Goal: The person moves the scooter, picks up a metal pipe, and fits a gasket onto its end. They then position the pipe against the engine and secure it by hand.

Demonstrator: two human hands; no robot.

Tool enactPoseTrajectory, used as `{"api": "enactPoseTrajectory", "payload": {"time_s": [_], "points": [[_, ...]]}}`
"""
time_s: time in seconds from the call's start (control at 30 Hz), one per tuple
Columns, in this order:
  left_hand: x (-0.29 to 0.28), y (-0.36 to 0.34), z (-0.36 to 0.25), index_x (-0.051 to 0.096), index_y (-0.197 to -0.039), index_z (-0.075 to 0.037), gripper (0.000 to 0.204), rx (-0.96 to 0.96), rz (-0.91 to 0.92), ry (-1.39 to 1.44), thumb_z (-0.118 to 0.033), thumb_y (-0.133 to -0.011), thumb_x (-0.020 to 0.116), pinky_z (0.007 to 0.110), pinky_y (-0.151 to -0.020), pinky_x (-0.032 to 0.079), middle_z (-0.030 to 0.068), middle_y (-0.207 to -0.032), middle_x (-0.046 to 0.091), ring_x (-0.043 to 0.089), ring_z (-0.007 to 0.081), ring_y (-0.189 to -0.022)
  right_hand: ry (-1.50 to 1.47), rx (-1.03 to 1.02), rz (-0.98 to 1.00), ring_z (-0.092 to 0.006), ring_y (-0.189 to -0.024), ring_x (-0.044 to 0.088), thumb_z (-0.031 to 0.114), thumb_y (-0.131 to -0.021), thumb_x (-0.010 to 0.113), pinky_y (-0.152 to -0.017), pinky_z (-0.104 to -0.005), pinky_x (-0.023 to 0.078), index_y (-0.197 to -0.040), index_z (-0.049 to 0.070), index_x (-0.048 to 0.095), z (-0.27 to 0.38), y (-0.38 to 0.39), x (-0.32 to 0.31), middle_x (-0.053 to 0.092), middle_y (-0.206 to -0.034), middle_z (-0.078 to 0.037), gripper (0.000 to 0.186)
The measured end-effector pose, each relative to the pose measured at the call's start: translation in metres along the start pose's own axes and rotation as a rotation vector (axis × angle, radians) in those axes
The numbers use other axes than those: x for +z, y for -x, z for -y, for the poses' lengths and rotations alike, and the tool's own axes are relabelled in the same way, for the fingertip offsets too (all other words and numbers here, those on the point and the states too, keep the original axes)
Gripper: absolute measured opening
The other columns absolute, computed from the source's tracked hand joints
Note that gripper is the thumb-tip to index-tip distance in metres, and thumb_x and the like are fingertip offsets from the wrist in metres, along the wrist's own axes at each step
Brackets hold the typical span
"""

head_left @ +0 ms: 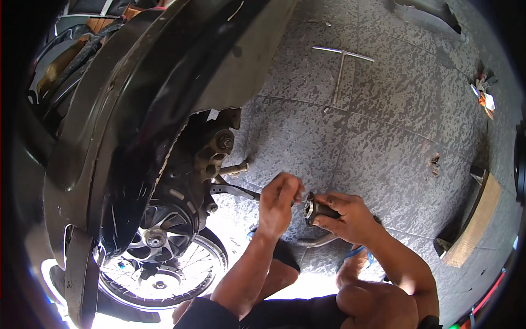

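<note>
Gripped in the right hand above the floor, the metal part could drop if fingers slip; the curled left hand sits just beside (its contents, I cannot tell).

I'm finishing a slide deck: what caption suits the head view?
Right hand grips a metal part, left hand close by, beside a motorbike; T-shaped tool on the floor.

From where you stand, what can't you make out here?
All in the head view:
Whatever the left hand may hold: hidden by its curled fingers.
Dark cylindrical metal part, palm-side end: covered by the right hand.
Grey curved panel: cut off by the top edge.
Orange-and-white scraps: too small to identify.
</note>
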State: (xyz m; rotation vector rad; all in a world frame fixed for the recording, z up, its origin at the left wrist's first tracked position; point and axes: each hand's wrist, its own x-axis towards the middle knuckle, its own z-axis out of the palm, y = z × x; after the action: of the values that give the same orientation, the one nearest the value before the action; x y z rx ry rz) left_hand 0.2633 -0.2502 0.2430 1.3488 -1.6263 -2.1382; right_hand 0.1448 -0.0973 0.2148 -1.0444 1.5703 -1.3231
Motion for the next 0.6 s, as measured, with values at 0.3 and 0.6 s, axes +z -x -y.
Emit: {"api": "enactPoseTrajectory", "payload": {"time_s": [0.3,0.6], "points": [[-0.018,0.02,-0.012,0.064,-0.109,0.006,0.025,0.17,0.305,-0.039,0.009,-0.084,0.059,0.027,-0.084,0.047,0.0088,-0.105,0.058,0.058,0.0145,-0.097,0.185,-0.032,-0.003,-0.0305,-0.076,0.068,0.037,-0.083,0.072,-0.066,-0.0372,0.055,-0.118,0.005,0.062,0.0,-0.005,-0.001,0.066,-0.099,-0.01,0.049],[-0.013,0.01,-0.016,0.061,-0.095,0.0,0.023,0.475,0.477,-0.501,0.012,-0.076,0.063,0.028,-0.071,0.05,0.0101,-0.091,0.06,0.062,0.0169,-0.083,-0.028,-0.026,0.091,-0.0294,-0.078,0.068,0.033,-0.081,0.074,-0.067,-0.0354,0.055,-0.115,0.004,0.065,0.002,0.006,-0.014,0.067,-0.094,-0.012,0.046]]}}
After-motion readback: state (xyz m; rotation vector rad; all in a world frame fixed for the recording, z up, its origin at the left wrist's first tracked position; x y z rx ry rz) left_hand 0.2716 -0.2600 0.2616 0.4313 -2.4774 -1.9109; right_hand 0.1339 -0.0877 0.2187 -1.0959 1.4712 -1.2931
